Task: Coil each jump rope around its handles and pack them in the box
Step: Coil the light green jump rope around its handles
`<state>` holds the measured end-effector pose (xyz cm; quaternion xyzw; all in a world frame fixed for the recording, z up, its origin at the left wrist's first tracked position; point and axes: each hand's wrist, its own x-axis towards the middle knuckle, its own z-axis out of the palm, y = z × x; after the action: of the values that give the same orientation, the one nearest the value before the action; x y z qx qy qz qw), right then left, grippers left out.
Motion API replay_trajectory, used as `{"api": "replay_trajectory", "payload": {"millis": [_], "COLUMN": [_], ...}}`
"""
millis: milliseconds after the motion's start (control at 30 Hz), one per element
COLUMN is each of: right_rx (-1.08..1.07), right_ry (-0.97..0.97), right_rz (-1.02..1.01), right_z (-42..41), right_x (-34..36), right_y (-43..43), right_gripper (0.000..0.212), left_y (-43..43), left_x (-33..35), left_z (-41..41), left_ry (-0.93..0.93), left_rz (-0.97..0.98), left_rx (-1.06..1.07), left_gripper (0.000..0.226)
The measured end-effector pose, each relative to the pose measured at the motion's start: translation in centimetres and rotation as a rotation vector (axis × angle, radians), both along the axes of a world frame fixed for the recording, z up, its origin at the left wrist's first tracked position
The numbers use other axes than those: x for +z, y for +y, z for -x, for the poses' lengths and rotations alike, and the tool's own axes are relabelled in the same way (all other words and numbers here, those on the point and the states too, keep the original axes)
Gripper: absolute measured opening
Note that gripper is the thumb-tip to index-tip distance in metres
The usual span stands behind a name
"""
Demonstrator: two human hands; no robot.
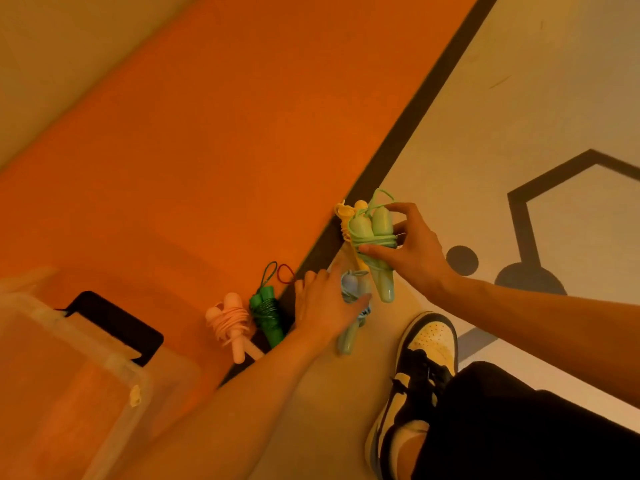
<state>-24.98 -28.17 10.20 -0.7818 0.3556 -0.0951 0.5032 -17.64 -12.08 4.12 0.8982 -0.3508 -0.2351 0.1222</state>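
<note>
The right hand (414, 245) is curled round a light green plastic jump rope (375, 230) whose cord is wound about its two handles; the thumb lies under the coil and the fingers arch over the top, and the bundle is raised above the floor, handles pointing down toward the person; a yellow coiled jump rope (346, 213) sits right against the green one on its far side, though whether the same hand holds it cannot be told.

The left hand (323, 304) is stretched out low, fingers nearly straight and spread, thumb across a pale blue coiled jump rope (349, 284) lying below the green bundle; the hand is blurred, so whether it grips cannot be told.

Just left of that hand a dark green coiled jump rope (268, 313) and a pink coiled jump rope (230, 320) lie side by side on the floor, where a dark stripe (398, 140) meets a broad orange band (242, 133); further left, well apart from the ropes, stands the clear plastic box (86, 341) with a black latch (117, 323) on its rim; a black and cream shoe (426, 344) rests near the blue rope, under the right forearm.
</note>
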Motion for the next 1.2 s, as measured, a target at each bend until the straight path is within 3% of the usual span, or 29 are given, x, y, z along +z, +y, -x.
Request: {"api": "replay_trajectory", "payload": {"millis": [100, 333, 567, 767, 967, 1200], "right_rx": [-0.003, -0.003, -0.015, 0.004, 0.122, 0.416], "right_ry": [0.0, 0.024, 0.014, -0.052, -0.198, -0.344], "right_rz": [-0.015, 0.022, 0.092, 0.176, 0.194, 0.135], "right_z": [0.2, 0.9, 1.2, -0.2, -3.4, -9.7], "right_x": [-1.4, -2.8, 0.1, 7.3, 16.0, 23.8], "right_y": [-0.1, -0.5, -1.2, 0.3, 7.7, 22.6], "right_gripper": [0.072, 0.073, 0.076, 0.074, 0.072, 0.073], "left_y": [-0.2, -1.2, -0.3, 2.5, 11.4, 30.7], "left_x": [-1.9, -3.1, 1.6, 9.0, 18.3, 26.1], "left_z": [0.9, 1.9, 0.6, -2.6, -6.2, -8.0], "left_ry": [-0.075, -0.094, 0.151, 0.04, -0.024, -0.161], "left_rz": [-0.111, -0.046, 0.351, 0.551, 0.685, 0.796], "left_rx": [-0.052, -0.007, 0.303, 0.47, 0.606, 0.84], "left_gripper": [0.088, 0.082, 0.09, 0.09, 0.085, 0.075]}}
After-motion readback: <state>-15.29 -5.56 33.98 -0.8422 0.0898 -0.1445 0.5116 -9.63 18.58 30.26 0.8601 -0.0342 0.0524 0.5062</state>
